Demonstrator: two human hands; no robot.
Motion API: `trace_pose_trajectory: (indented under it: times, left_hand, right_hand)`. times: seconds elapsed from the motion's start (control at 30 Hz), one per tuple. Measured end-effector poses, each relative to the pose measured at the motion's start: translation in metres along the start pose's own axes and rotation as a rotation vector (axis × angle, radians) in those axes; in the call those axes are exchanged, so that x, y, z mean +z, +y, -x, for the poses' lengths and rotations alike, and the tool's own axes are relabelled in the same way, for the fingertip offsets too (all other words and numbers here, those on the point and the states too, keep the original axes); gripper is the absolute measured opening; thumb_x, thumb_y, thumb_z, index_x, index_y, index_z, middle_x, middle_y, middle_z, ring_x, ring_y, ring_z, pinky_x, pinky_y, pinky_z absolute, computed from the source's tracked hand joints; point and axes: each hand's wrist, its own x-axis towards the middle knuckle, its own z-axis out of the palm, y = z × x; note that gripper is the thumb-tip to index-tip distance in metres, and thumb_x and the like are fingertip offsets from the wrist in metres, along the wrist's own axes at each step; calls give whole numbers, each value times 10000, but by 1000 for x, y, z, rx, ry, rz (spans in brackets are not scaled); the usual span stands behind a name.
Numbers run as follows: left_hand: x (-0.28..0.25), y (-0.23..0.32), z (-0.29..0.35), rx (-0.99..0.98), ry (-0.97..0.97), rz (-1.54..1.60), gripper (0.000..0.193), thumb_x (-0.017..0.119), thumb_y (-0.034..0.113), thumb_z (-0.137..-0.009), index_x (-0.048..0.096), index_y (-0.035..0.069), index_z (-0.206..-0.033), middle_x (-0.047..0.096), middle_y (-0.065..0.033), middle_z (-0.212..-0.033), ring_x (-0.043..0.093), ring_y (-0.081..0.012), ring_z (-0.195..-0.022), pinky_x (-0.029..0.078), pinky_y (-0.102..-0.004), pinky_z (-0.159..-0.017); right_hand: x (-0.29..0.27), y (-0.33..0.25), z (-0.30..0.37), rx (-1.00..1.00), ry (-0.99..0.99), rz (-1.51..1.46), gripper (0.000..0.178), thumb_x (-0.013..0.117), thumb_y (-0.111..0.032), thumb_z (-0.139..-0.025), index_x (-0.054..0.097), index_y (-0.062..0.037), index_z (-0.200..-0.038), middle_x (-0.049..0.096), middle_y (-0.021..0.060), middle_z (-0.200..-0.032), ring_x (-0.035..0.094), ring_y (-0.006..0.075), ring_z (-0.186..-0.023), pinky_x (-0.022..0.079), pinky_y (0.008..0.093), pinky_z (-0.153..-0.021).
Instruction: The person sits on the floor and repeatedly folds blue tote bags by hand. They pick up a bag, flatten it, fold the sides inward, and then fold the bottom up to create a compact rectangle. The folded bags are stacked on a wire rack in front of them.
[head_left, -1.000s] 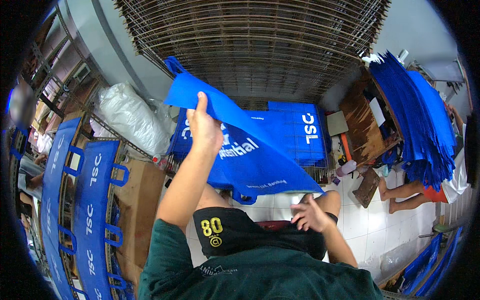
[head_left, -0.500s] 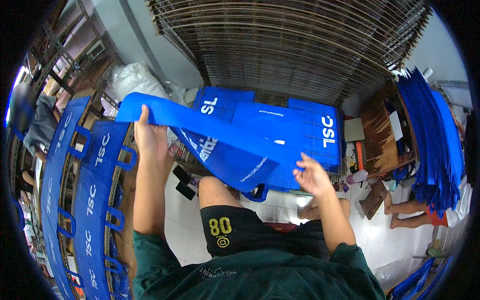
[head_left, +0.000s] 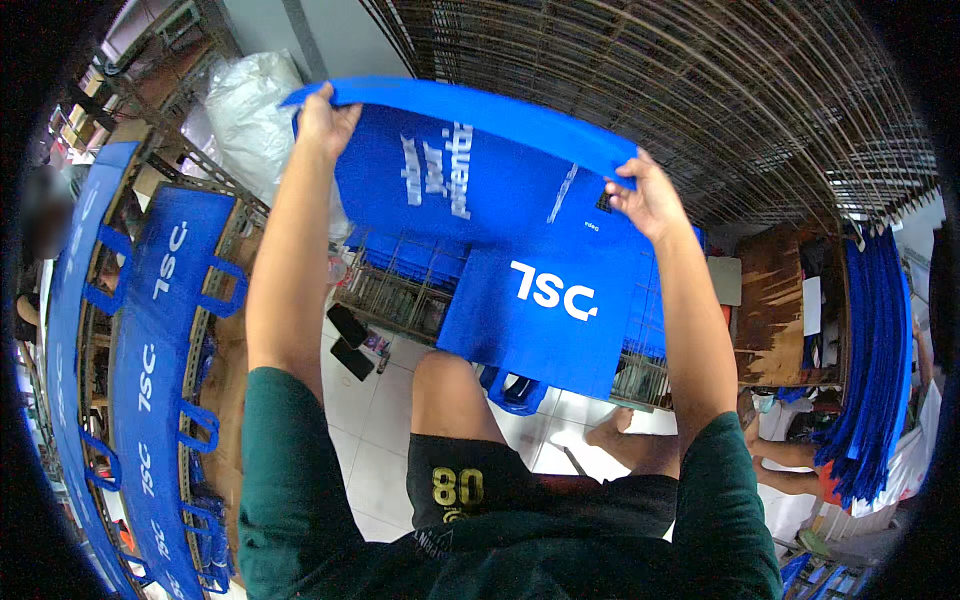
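rack (head_left: pixel 640 60) cut off above, shirt (head_left: pixel 520 572) below, tiny print (head_left: pixel 562 195) on cloth (head_left: pixel 375 155) unreadable, co-worker (head_left: pixel 787 453) half hidden by hanging sheets (head_left: pixel 872 370), far-left blur (head_left: pixel 45 215) perhaps a person

left grip (head_left: pixel 328 126) pinching, right grip (head_left: pixel 651 198) pinching

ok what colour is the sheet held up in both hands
Blue, with white lettering on the sheet; it shows best in the head view.

The right hand (head_left: pixel 648 197) now grips the blue fabric (head_left: pixel 512 180), raised with the left hand (head_left: pixel 327 125) before the wire rack (head_left: pixel 610 65).
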Motion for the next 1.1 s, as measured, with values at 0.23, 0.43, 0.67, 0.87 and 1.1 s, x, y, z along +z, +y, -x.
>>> trace_pose_trajectory:
  times: [0.23,0.43,0.67,0.87,1.1]
  left_hand:
    - [-48,-11,25,136,-46,-157,366,475,237,-919,433,25,-1215,506,-123,-1225,482,-265,-1134,358,-432,-998]
    - [-206,-63,-22,-81,175,-198,440,481,254,-916,382,31,-1282,475,-129,-1280,497,-284,-1133,407,-447,-957]
    - [-345,-181,-71,-217,554,-345,567,633,73,-784,325,84,-1260,533,-101,-1041,560,-233,-908,519,-367,-756]
    - [-354,-226,-58,-163,681,-594,766,664,-57,-696,244,136,-1308,497,-98,-1036,537,-222,-843,518,-363,-723]
    - [-361,-226,-37,-36,587,-667,839,646,-82,-724,158,109,-1379,467,-126,-1069,535,-222,-855,500,-398,-777]
  right_hand:
    - [15,57,13,-106,-109,-47,678,491,-23,-746,265,-110,-1379,541,97,-931,534,183,-593,460,278,-476]
    - [36,210,-20,301,-3,-14,814,515,-6,-760,80,-136,-1436,519,131,-968,551,206,-594,458,295,-463]
    - [47,342,-80,442,96,15,816,508,42,-811,10,-130,-1434,491,190,-1057,607,219,-650,511,301,-525]
    - [51,392,-80,379,293,79,681,490,77,-825,127,-112,-1369,482,207,-1026,613,210,-635,516,297,-527]
    - [66,400,-52,285,480,84,311,512,69,-831,306,-59,-1026,492,181,-901,634,253,-689,543,323,-603]
